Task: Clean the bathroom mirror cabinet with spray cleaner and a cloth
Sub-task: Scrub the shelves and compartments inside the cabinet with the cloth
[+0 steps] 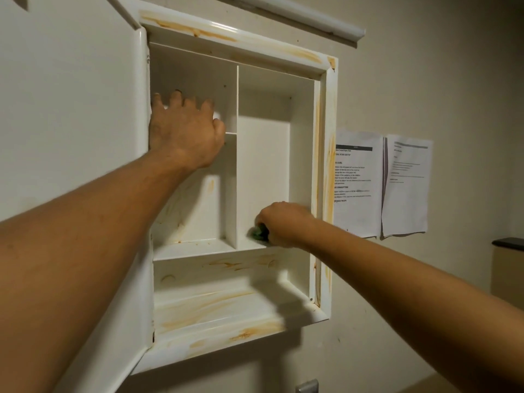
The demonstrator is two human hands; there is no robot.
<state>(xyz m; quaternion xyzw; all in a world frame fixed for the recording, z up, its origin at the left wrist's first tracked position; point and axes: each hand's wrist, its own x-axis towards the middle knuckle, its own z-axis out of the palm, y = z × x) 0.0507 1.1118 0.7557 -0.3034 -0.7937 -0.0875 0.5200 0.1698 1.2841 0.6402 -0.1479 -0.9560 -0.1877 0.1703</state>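
- The green cloth [257, 233] is balled up in the right hand [283, 224], fingers curled round it, on the right compartment's floor of the cabinet [326, 165].
- The left hand [185, 131] is spread open in the upper-left compartment, nothing held.
- Loads of orange streaks [209, 304] are seen at 7 o'clock from the cloth, on the lower shelf, so the right hand's judged nearer.

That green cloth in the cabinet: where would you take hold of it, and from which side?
Probably by its bunched top, coming from the open front and the right, as the right hand grips the green cloth now. It lies wadded on the shelf beside the divider, which block any approach from below and left.
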